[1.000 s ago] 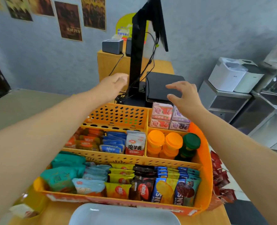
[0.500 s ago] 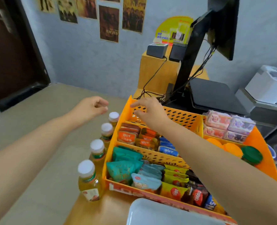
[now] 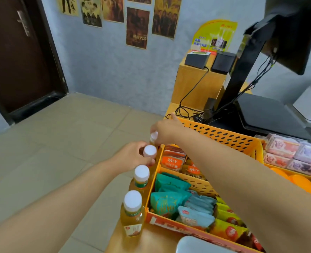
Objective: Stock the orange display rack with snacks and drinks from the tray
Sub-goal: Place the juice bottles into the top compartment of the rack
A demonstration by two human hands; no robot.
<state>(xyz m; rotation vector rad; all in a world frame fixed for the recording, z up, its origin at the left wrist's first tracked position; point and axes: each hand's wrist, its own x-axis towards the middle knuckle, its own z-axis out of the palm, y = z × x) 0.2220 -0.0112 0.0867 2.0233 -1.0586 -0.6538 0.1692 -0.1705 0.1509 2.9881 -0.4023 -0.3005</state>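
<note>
The orange display rack (image 3: 222,136) stands on a wooden counter, filled with snack packets, small cartons and capped cups. Several yellow drink bottles with white caps line its left outer side. My left hand (image 3: 132,157) grips the second-farthest bottle (image 3: 149,151) around its neck. My right hand (image 3: 164,131) curls round the farthest bottle (image 3: 154,135) at the rack's back left corner. A white tray (image 3: 196,245) shows at the bottom edge.
A nearer bottle (image 3: 141,177) and the nearest bottle (image 3: 132,212) stand in the same row. A black monitor stand (image 3: 242,70) with cables rises behind the rack. The tiled floor (image 3: 59,152) lies left of the counter, with a dark door (image 3: 14,52) beyond.
My view swung left. Both hands left the back of the rack and came down onto the two farthest bottles beside its left wall, closing round them.
</note>
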